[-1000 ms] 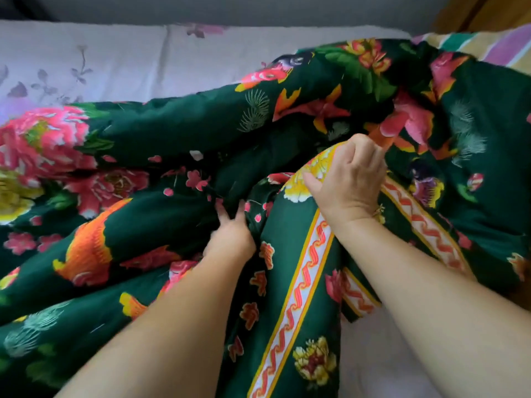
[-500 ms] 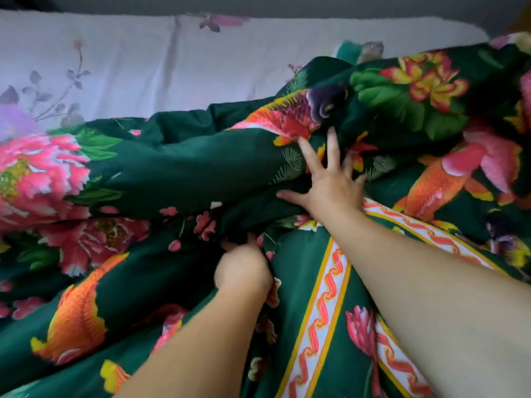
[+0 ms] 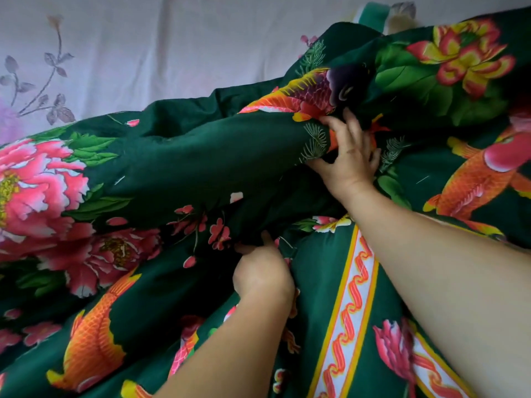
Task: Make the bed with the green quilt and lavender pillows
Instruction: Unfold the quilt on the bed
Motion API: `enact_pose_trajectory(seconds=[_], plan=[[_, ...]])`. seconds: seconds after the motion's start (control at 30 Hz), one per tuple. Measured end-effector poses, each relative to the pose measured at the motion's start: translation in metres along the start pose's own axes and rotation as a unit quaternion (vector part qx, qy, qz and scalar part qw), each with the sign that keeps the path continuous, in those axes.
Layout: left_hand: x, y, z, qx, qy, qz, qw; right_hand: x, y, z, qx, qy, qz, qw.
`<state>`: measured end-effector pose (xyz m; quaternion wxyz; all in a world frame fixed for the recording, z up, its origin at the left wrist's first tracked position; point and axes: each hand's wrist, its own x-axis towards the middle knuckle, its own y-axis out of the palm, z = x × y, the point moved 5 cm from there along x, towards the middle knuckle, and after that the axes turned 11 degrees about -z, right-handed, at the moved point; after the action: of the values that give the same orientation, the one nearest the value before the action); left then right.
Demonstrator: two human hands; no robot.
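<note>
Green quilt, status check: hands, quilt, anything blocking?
Left hand grips a fold. Right hand grasps a higher fold. Green quilt bunched on the pale floral sheet. No obstruction visible.

Head view, steeply down, close

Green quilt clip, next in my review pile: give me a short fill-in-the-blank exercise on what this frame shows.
1. Both hands are on the ____ quilt.
2. The hand farther up the bed is the ____ hand.
3. The left hand pinches a ____ of the fabric.
4. The sheet beyond is pale with a ____ print.

Missing: green; right; fold; floral
</note>
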<state>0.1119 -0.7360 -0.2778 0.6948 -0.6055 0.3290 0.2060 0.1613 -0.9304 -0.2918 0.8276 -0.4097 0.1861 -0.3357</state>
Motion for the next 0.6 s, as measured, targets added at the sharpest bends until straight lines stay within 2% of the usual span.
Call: enact_pose_trajectory(seconds=[0.07,0.2,0.27,0.37,0.43,0.47,0.53,0.6], plan=[[-0.001,0.000,0.001,0.018,0.000,0.016,1.000,-0.001,0.006,0.002,0.021,0.034,-0.032,0.999],[-0.001,-0.004,0.002,0.025,0.007,0.044,0.999,-0.007,0.022,0.007,-0.096,-0.011,-0.119,0.988],[-0.005,-0.015,0.004,0.034,0.033,0.065,0.997,-0.003,0.027,0.008,-0.119,-0.029,-0.139,0.983],[-0.011,-0.055,-0.002,0.083,0.130,0.065,0.986,-0.002,0.028,0.005,-0.126,-0.036,-0.151,0.980],[-0.003,-0.104,-0.015,0.036,0.179,-0.009,0.983,-0.001,0.028,0.006,-0.118,-0.047,-0.168,0.978],[0.006,-0.132,-0.022,-0.015,0.176,-0.065,0.982,-0.001,0.028,0.005,-0.111,-0.052,-0.176,0.977],[0.038,-0.192,-0.027,-0.118,0.136,-0.219,0.959,-0.001,0.029,0.004,-0.104,-0.056,-0.194,0.974],[0.085,-0.231,-0.018,-0.105,0.094,-0.341,0.929,-0.002,0.030,0.004,-0.107,-0.063,-0.209,0.970]])
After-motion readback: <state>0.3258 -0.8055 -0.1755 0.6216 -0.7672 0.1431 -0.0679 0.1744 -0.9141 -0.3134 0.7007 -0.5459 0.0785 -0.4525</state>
